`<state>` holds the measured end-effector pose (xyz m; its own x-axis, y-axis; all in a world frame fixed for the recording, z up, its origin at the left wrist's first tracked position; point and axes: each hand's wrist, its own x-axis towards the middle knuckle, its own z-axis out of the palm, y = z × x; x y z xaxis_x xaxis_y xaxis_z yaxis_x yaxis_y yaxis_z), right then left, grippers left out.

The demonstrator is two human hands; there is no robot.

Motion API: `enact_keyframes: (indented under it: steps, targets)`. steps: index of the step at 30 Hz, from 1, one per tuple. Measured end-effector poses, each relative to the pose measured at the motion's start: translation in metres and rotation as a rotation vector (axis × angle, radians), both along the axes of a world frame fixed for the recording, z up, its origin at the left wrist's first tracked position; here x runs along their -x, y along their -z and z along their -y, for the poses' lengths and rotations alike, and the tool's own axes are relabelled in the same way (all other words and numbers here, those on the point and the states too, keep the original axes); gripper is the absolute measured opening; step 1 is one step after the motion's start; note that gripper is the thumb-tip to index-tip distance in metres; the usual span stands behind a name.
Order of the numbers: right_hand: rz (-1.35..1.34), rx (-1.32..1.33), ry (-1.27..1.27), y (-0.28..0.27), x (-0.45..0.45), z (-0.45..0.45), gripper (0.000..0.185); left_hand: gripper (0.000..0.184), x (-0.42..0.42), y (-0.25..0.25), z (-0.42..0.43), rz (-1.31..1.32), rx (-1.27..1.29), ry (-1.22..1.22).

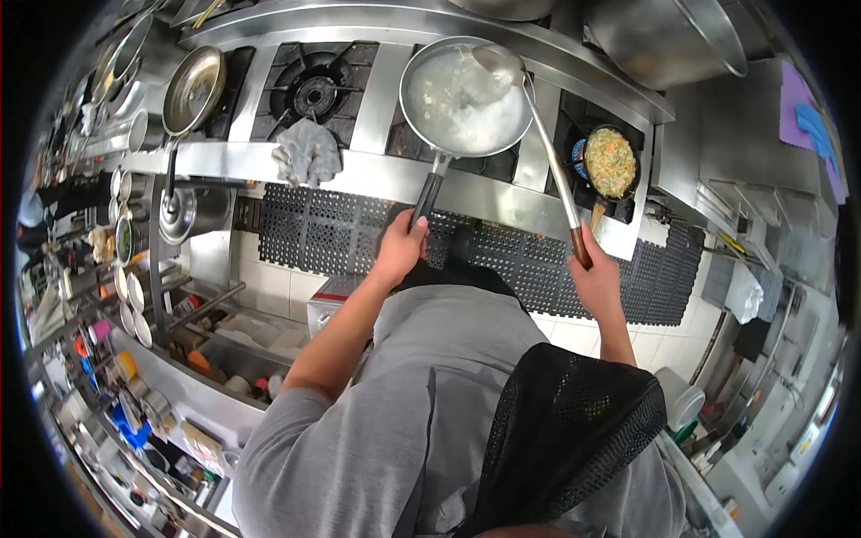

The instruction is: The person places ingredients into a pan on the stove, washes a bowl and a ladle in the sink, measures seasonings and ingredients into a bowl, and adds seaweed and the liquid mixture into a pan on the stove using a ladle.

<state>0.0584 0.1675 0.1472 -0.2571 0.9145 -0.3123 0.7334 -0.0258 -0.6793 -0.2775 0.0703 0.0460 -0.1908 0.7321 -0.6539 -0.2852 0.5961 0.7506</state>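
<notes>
My left hand (403, 244) is closed around the black handle of a wide frying pan (430, 112) over the stove. Cloudy whitish liquid with foam and pale bits fills the pan. In my right hand (595, 273) is the wooden grip of a long-handled metal ladle (554, 160). The ladle's bowl rests at the pan's upper right, over the liquid; whether it touches the pan cannot be made out. To the right, a small black skillet (636, 170) holds a yellowish mixture with orange and green bits, above a blue flame.
Left of the pan are a bare burner (314, 90), a crumpled grey cloth (307, 152) on the stove's front edge and another frying pan (194, 92). A large pot (668, 40) stands at the back right. Black rubber mats (323, 235) cover the floor by the stove.
</notes>
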Motion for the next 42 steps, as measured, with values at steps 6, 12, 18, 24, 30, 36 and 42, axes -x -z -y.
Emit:
enact_keyframes:
  steps: [6, 12, 18, 24, 30, 36, 42]
  targets:
    - [-0.310, 0.530, 0.129, 0.021, 0.010, 0.008, 0.073, 0.022, -0.042, 0.013, 0.002, -0.207, -0.077, -0.110]
    - [-1.045, 1.138, 0.371, -0.017, 0.012, 0.010, 0.052, 0.028, -0.037, 0.001, 0.024, -0.202, -0.016, -0.084]
    - [-0.570, 0.709, 0.083, -0.026, -0.005, 0.008, 0.067, 0.024, 0.026, 0.040, 0.150, -0.811, 0.154, -0.008]
    - [-0.013, -0.113, -0.224, 0.030, -0.018, 0.002, 0.063, 0.034, 0.036, 0.039, 0.284, -0.983, 0.512, -0.054]
    - [-0.377, 0.406, -0.018, 0.070, 0.007, -0.003, 0.037, 0.040, 0.042, 0.123, 0.395, -0.738, 0.782, -0.453]
    - [-0.071, 0.551, -0.082, 0.063, 0.041, -0.032, 0.046, 0.029, 0.098, 0.201, 0.478, -0.599, 0.718, -0.942]
    - [0.421, -0.599, -0.515, 0.016, 0.047, -0.114, 0.032, 0.012, 0.244, 0.270, 0.571, -0.506, 0.486, -1.644]
